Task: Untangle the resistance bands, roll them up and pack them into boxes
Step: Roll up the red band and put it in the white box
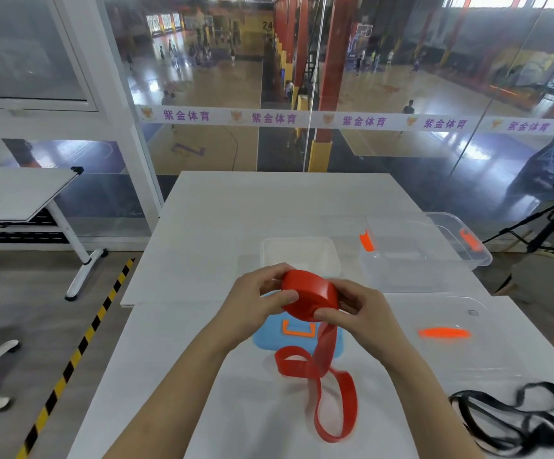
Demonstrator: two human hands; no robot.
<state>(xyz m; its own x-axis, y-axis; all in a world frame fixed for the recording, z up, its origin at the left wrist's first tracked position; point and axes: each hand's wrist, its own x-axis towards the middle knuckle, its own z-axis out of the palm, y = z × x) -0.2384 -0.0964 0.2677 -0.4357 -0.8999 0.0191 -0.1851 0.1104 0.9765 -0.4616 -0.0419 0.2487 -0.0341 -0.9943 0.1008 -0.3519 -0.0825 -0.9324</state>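
Observation:
A red resistance band [308,298] is partly wound into a thick roll held above the white table [202,233]. My left hand [262,296] grips the roll's left side, and my right hand [352,308] grips its right side with the thumb on the outer wrap. The band's loose tail [335,402] hangs down and loops on the table in front of me. A black resistance band [514,419] lies in a loose tangle at the near right. A clear box with orange clips [424,256] stands open at the back right.
A blue lid with an orange handle [269,339] lies under my hands. A small white tray [302,256] sits behind them. A clear lid with an orange handle [444,332] lies at the right. A camera tripod [547,223] stands beyond the table's right edge, another table [14,193] at the left.

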